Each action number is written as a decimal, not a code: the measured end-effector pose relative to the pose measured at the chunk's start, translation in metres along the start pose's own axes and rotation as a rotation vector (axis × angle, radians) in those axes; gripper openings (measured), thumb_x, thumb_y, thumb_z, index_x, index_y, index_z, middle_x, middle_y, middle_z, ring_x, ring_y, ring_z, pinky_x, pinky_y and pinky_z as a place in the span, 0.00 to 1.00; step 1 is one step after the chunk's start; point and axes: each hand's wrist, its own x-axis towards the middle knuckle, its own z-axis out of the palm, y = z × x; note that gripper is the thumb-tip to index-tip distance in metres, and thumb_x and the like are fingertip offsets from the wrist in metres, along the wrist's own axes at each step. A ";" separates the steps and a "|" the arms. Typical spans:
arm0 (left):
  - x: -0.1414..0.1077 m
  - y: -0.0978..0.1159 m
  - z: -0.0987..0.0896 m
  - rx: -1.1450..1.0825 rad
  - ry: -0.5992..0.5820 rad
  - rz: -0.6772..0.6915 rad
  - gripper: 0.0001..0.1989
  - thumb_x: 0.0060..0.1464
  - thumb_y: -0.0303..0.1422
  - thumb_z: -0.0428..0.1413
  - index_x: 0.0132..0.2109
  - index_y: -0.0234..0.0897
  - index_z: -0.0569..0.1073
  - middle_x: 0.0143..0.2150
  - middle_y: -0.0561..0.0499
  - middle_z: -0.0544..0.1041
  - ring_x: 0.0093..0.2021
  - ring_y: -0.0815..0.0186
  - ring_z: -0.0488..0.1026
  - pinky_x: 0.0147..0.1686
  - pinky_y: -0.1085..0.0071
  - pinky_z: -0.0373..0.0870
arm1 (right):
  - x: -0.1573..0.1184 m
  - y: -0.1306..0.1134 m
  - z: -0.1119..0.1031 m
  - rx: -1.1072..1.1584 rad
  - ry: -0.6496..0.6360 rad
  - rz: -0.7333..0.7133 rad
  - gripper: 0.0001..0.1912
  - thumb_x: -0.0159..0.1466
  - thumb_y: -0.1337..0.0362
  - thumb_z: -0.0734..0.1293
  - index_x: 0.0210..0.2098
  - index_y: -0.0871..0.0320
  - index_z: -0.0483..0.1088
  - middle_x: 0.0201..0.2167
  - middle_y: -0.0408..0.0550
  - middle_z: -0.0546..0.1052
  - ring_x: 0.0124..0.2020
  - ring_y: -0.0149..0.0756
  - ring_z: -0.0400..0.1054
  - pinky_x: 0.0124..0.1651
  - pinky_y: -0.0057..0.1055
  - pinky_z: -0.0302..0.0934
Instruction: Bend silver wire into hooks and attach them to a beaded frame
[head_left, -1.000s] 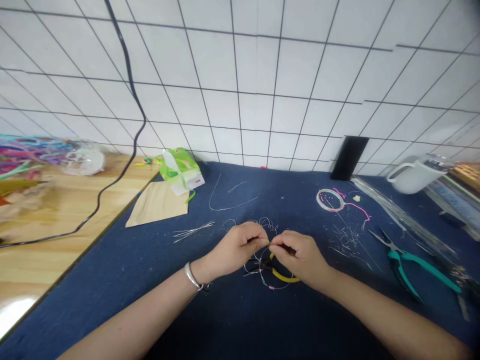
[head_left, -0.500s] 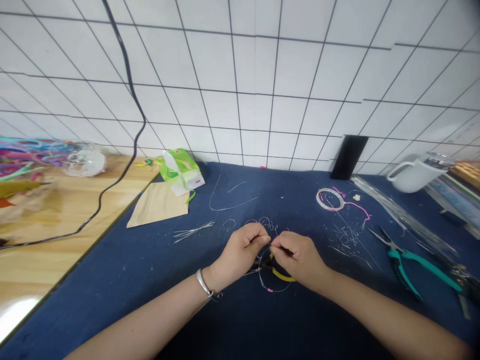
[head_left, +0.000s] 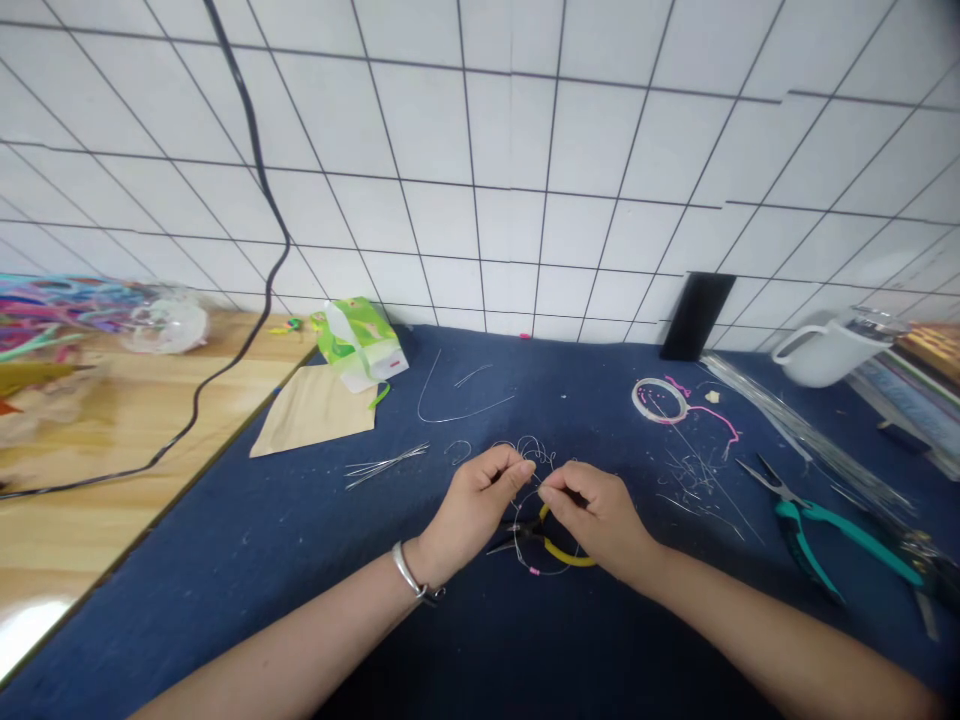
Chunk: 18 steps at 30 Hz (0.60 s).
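Note:
My left hand is closed in a pinch, thumb against forefinger, on thin wire at the middle of the mat. Just to its right my right hand pinches the same fine wire; a small gap parts the fingertips. A wire loop with a few pink beads hangs below the hands. Under it lie yellow-handled pliers, partly hidden by my right hand. Curled loose wire shows just beyond my fingers.
Teal-handled pliers and wire clippings lie right, near a round dish of pink beads. Straight wires are left, by a brown paper piece and green packet. A white mug stands far right.
My fingertips have drawn slightly apart, the left hand shifting a little left. The beaded loop has swung slightly up and to the left.

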 end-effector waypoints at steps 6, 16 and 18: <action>-0.003 0.002 0.001 0.166 0.021 0.122 0.13 0.58 0.35 0.47 0.27 0.35 0.65 0.24 0.55 0.61 0.27 0.71 0.58 0.28 0.74 0.57 | -0.002 -0.001 0.002 0.023 0.019 0.040 0.05 0.58 0.67 0.61 0.26 0.58 0.66 0.22 0.38 0.65 0.25 0.25 0.59 0.30 0.23 0.53; -0.006 0.001 0.005 0.281 0.013 0.267 0.11 0.58 0.31 0.47 0.29 0.35 0.67 0.26 0.53 0.65 0.29 0.69 0.61 0.31 0.72 0.59 | -0.002 -0.003 0.002 0.023 0.009 0.039 0.09 0.60 0.66 0.59 0.24 0.58 0.62 0.20 0.38 0.62 0.24 0.25 0.57 0.29 0.24 0.52; -0.007 0.003 0.005 0.280 0.023 0.283 0.11 0.58 0.31 0.47 0.29 0.35 0.67 0.27 0.52 0.65 0.31 0.68 0.62 0.32 0.71 0.60 | -0.003 -0.003 0.002 0.027 0.014 0.027 0.09 0.60 0.66 0.59 0.24 0.58 0.61 0.20 0.38 0.61 0.24 0.25 0.57 0.29 0.24 0.52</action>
